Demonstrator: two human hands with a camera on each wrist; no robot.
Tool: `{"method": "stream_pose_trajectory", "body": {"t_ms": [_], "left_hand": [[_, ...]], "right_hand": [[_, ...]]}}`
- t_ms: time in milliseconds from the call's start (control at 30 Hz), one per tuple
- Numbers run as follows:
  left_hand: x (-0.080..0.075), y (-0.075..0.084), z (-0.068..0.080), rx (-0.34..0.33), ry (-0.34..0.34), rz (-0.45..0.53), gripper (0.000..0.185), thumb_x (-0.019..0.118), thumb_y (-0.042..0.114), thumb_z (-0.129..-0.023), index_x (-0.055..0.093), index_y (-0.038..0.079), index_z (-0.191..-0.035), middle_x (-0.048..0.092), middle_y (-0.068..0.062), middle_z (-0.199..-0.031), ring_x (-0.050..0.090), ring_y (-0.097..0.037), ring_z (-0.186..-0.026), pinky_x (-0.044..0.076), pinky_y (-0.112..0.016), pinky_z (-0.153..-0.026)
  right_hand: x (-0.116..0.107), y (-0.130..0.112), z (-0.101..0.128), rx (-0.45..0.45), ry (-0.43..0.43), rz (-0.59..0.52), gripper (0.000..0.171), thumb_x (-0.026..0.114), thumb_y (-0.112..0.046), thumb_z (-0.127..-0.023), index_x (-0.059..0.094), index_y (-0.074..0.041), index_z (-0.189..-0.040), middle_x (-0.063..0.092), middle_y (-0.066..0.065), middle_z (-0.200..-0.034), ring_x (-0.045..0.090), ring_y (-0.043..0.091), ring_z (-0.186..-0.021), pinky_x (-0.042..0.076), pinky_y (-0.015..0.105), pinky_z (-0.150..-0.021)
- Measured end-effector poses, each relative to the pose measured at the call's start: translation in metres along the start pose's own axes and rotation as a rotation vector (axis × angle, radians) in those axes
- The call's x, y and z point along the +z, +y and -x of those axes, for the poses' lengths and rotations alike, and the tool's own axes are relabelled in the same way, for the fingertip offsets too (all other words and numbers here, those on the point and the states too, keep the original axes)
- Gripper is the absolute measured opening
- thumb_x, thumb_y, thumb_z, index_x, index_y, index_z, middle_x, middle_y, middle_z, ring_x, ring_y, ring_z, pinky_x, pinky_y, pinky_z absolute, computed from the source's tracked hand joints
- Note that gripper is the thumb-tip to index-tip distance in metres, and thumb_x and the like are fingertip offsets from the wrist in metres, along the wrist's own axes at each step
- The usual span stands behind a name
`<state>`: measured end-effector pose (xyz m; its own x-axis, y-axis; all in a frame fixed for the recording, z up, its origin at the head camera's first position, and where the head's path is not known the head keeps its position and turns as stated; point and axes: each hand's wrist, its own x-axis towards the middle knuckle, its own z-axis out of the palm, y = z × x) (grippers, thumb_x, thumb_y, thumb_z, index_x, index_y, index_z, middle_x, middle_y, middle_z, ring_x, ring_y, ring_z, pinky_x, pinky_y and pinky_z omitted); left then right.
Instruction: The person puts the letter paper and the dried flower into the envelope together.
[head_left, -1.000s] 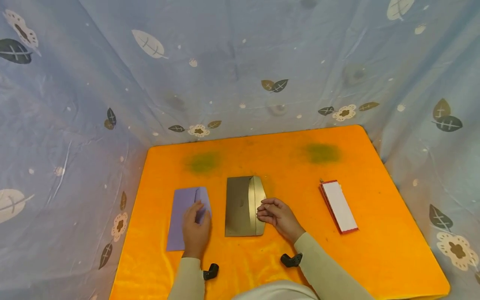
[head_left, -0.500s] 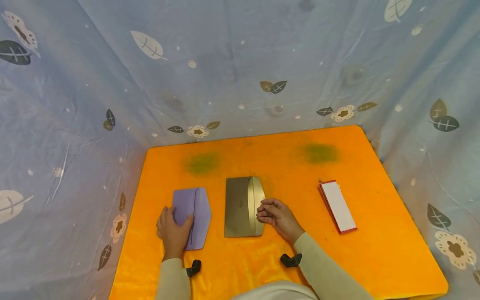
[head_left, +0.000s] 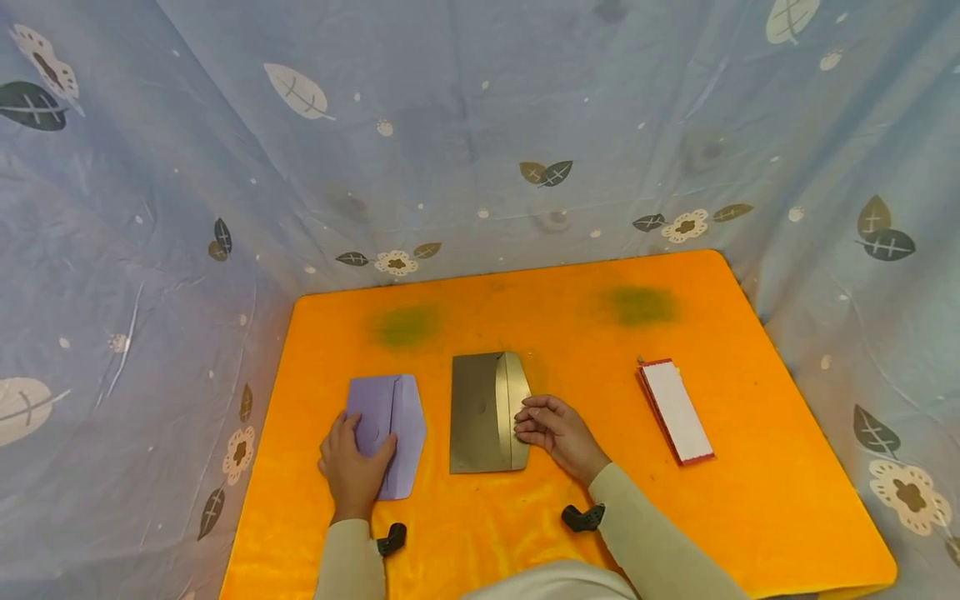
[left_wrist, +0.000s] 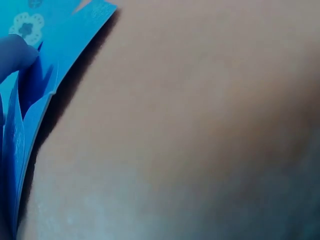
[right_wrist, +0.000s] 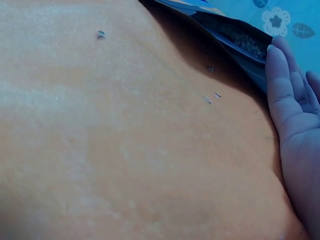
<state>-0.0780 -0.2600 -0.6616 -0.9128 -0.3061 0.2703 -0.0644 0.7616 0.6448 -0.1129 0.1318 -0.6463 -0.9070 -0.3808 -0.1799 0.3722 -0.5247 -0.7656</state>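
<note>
At 9 o'clock from the gold envelope [head_left: 474, 425] on the table [head_left: 570, 325], the purple envelope [head_left: 403, 417] lies in the left hand's [head_left: 352, 473] grip, thumb at the pocket mouth; the right hand [head_left: 561, 437] rests extended fingers, ungrasping, against the gold flap. Step in hand appears to be opening the pockets; the next move calls for light, steady spreading pressure. Purple stock is thin and smooth, its angled flap folded out toward 3 o'clock.
</note>
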Motion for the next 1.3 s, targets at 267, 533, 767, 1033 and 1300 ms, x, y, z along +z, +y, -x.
{"method": "stream_pose_trajectory", "body": {"t_ms": [267,533,767,1033,1300], "left_hand": [[0.005,-0.001,0.003,-0.021,0.014,0.010,0.074,0.090,0.039,-0.086,0.063,0.006,-0.146,0.050,-0.018,-0.161,0.043,-0.049,-0.138,0.028,-0.070,-0.102],[0.005,0.007,0.003,-0.033,0.077,-0.002,0.069,0.091,0.037,-0.085,0.067,0.004,-0.141,0.055,-0.019,-0.156,0.046,-0.049,-0.133,0.030,-0.070,-0.096],[0.004,0.015,0.001,-0.107,0.062,0.009,0.067,0.089,0.036,-0.088,0.065,0.001,-0.141,0.053,-0.021,-0.155,0.042,-0.052,-0.132,0.027,-0.071,-0.103],[0.005,0.016,0.000,-0.137,0.039,0.007,0.072,0.088,0.041,-0.089,0.062,0.003,-0.144,0.049,-0.019,-0.159,0.039,-0.051,-0.137,0.026,-0.069,-0.099],[0.005,0.015,-0.001,-0.115,0.066,0.029,0.068,0.091,0.034,-0.087,0.065,-0.001,-0.140,0.053,-0.023,-0.153,0.043,-0.052,-0.126,0.029,-0.069,-0.105]], "right_hand": [[0.001,-0.003,0.005,0.007,0.068,0.053,0.036,0.049,-0.006,-0.117,0.045,0.017,-0.144,0.067,0.017,-0.118,0.074,0.024,-0.099,0.061,0.040,-0.095],[-0.004,-0.015,0.009,0.023,0.161,0.105,0.041,0.056,-0.012,-0.115,0.048,0.016,-0.144,0.067,0.019,-0.119,0.074,0.025,-0.097,0.062,0.040,-0.091],[-0.013,-0.027,0.016,-0.008,0.219,0.162,0.043,0.058,-0.016,-0.115,0.050,0.015,-0.143,0.068,0.021,-0.120,0.073,0.026,-0.097,0.063,0.041,-0.089],[-0.031,-0.044,0.028,-0.025,0.315,0.311,0.045,0.057,-0.022,-0.116,0.053,0.012,-0.144,0.067,0.024,-0.125,0.073,0.029,-0.101,0.063,0.039,-0.089],[-0.044,-0.055,0.040,-0.043,0.386,0.390,0.046,0.056,-0.025,-0.116,0.054,0.011,-0.145,0.066,0.027,-0.129,0.073,0.029,-0.103,0.063,0.037,-0.088]]}}
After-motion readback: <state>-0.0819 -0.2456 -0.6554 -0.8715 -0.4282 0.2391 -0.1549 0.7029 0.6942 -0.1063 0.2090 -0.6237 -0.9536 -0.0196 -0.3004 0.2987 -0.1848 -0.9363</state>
